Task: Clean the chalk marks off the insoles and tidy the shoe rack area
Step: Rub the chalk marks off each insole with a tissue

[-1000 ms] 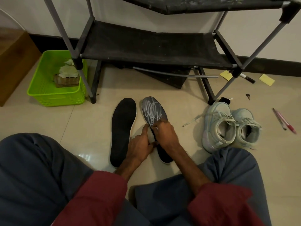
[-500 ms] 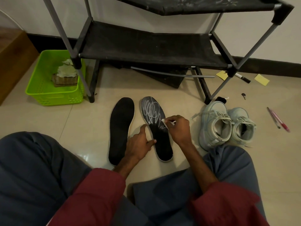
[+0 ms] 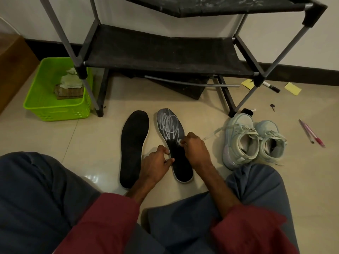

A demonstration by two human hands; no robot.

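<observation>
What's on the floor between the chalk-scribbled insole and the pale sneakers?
In the head view, bare tile crossed by a loose white lace running from the sneakers toward the insole.

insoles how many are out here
2. The plain black insole lies on the floor, left; the chalk-marked insole lies right of it, left hand gripping its edge, right hand pinching a white piece against it. More may hide in the shoes.

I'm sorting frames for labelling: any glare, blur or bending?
Head view: dim light; a glare patch on the floor beside the plain insole; the wide lens bows the shoe rack legs; chalk marks on the other insole read sharp; the white bit in the right hand is too small to name.
</observation>
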